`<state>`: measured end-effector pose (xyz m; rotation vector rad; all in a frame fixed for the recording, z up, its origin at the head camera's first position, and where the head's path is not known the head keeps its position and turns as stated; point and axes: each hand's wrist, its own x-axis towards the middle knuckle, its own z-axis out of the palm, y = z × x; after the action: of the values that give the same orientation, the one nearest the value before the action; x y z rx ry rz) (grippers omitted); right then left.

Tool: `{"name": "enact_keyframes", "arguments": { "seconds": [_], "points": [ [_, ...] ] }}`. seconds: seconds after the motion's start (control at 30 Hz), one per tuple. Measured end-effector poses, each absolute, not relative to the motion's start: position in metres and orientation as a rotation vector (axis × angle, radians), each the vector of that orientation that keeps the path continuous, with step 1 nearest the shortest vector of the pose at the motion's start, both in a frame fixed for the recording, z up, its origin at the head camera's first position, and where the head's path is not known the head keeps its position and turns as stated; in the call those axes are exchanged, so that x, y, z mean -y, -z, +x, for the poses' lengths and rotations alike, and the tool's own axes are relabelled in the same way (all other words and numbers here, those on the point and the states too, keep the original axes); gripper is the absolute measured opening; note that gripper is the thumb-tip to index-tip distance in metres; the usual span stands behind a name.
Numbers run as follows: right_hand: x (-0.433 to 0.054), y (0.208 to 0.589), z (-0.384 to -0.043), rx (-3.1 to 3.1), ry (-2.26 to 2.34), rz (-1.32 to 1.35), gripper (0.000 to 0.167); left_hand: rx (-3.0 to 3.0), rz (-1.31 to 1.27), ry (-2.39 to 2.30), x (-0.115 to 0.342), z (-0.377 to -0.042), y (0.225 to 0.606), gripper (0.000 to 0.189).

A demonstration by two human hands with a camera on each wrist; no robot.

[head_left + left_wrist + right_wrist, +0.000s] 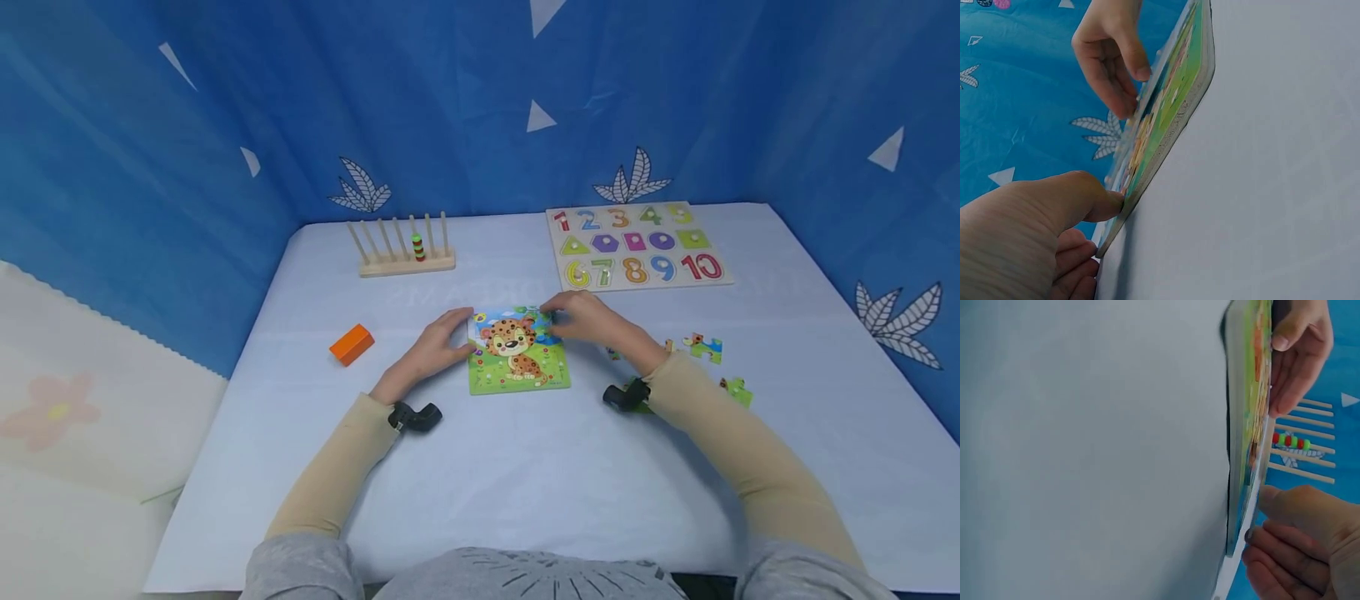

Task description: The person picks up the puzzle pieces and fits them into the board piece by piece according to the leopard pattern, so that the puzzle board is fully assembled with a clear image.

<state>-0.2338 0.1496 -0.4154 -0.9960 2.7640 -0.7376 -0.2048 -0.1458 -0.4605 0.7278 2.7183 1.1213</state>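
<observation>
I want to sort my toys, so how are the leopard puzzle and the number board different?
Size: the leopard puzzle is smaller and nearly square; the number board is bigger and wider.

Pictures: the leopard puzzle shows one spotted animal; the number board shows numbers 1 to 10 and shapes.

Hands: the left hand and right hand are at the leopard puzzle's sides; neither holds the number board.

Both are flat and colourful.

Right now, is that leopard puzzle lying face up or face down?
Face up: in the head view, the leopard puzzle shows its colourful printed side, between the left hand and the right hand.
</observation>
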Motion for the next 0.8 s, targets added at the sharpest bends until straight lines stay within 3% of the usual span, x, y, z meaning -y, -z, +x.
{"name": "enact_keyframes", "arguments": {
  "seconds": [0.8],
  "points": [
    [-0.1414, 0.4210, -0.2402, -2.765, 0.643, -1.068, 0.039, -2.726, 0.716, -1.107, 0.1455, -0.2047, 0.4606, 0.067]
  ]
}}
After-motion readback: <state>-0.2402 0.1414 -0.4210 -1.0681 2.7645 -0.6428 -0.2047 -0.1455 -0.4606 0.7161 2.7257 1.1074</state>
